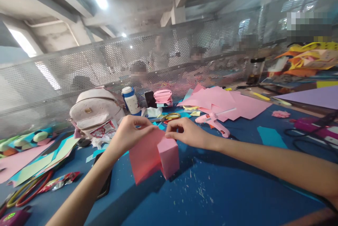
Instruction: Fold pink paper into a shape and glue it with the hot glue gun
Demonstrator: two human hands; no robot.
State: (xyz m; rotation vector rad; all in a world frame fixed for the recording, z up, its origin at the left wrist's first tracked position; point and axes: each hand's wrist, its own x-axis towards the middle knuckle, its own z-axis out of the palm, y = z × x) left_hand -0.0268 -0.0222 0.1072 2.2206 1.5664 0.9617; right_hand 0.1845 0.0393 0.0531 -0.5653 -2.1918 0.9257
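A folded pink paper piece [169, 157] stands above the blue table, with a box-like fold on its right and a flat sheet on its left. My left hand [134, 131] pinches the top edge of the flat part. At the top of the box-like fold, my right hand [186, 131] has thumb and forefinger pressed together on the paper. Just beyond my right hand lies a pink glue gun [215, 122]. Yellow-handled scissors [173, 116] rest behind the hands.
A white backpack [91, 108], a bottle [130, 101] and pink sheets [227, 101] line the back by a mesh screen. Coloured papers [44, 161] and scissor handles [34, 187] lie left. A phone [105, 183] sits beneath my left forearm.
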